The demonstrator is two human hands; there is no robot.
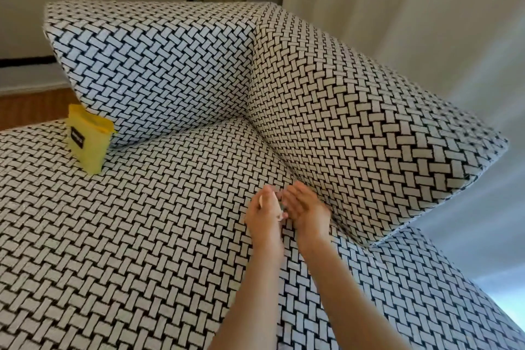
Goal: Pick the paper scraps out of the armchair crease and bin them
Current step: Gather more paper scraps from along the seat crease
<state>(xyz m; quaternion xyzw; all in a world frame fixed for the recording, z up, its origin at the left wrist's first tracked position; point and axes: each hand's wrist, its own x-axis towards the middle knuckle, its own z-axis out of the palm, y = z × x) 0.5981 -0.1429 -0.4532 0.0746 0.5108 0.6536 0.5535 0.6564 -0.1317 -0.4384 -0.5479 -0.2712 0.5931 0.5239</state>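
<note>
Both my hands meet over the seat [159, 207] of a black-and-white woven-pattern armchair, just in front of the crease under the right cushion [355, 128]. My left hand [262, 214] grips pale paper scraps [277, 204] that show between its fingers. My right hand [308, 212] is beside it, fingers loosely bent and touching the scraps at their right side. The crease right behind my hands is hidden by them. A yellow paper bag [88, 139] stands on the seat at the far left, against the back cushion [153, 65].
The two thick cushions meet in a corner at the back. Wooden floor [28, 106] shows at the far left behind the seat. Pale curtains [426, 8] hang to the right. The seat stretches wide between my hands and the yellow bag.
</note>
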